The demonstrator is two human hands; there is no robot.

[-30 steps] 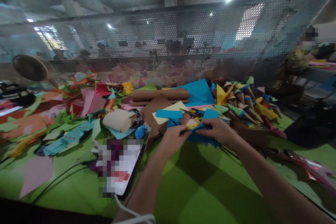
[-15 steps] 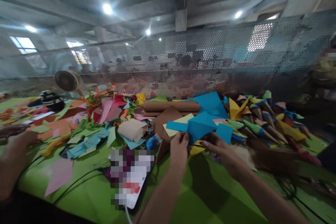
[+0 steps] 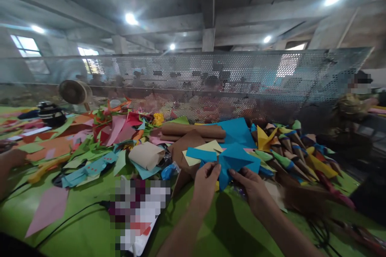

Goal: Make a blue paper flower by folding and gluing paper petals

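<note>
In front of me I hold up a blue folded, pointed piece [image 3: 233,157] of felt-like or paper-like sheet; which material I cannot tell. My left hand [image 3: 206,180] pinches its left edge between thumb and fingers. My right hand [image 3: 249,184] grips its lower right side, thumb on the near face. Behind my left hand, a flat blue strip [image 3: 201,153] lies over a pale yellow piece [image 3: 189,160]. A brown sheet [image 3: 181,148] and brown rolled material [image 3: 193,131] sit behind them. A larger blue sheet [image 3: 238,130] lies farther back.
Rows of brown cone shapes [image 3: 297,150] with coloured tips lie right, beside a yellow star-like piece [image 3: 266,138]. A partly blurred pale device [image 3: 150,204] with cables, a yellow-handled tool [image 3: 45,168], and many scraps fill the left. Another person's hand [image 3: 13,160] is far left; a mesh partition [image 3: 169,76] stands behind.
The blue piece has been turned and opened out, with its points now spread. My right hand's grip has shifted on it. The camera view has tilted slightly up and right.
</note>
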